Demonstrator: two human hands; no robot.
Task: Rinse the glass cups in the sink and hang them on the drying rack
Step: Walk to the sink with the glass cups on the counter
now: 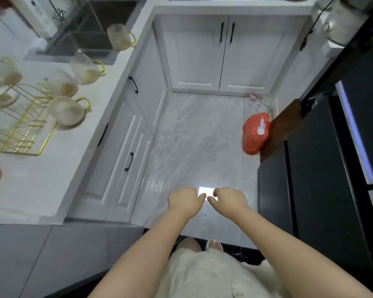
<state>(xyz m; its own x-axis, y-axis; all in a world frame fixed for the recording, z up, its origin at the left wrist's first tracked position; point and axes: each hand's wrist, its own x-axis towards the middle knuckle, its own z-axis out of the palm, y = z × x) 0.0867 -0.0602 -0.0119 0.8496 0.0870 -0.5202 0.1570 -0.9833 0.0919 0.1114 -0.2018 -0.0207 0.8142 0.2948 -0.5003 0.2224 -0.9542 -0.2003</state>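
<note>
Several frosted glass cups with gold handles stand on the white counter at the left: one beside the sink, one at its front edge, another next to the gold wire drying rack. The rack holds nothing that I can see. My left hand and my right hand hover side by side over the floor, far right of the counter. Both have curled fingers and hold nothing.
A faucet stands at the sink's left. White cabinets line the far wall and the left side. An orange bag with a white bottle top sits on the grey tile floor beside a dark fridge.
</note>
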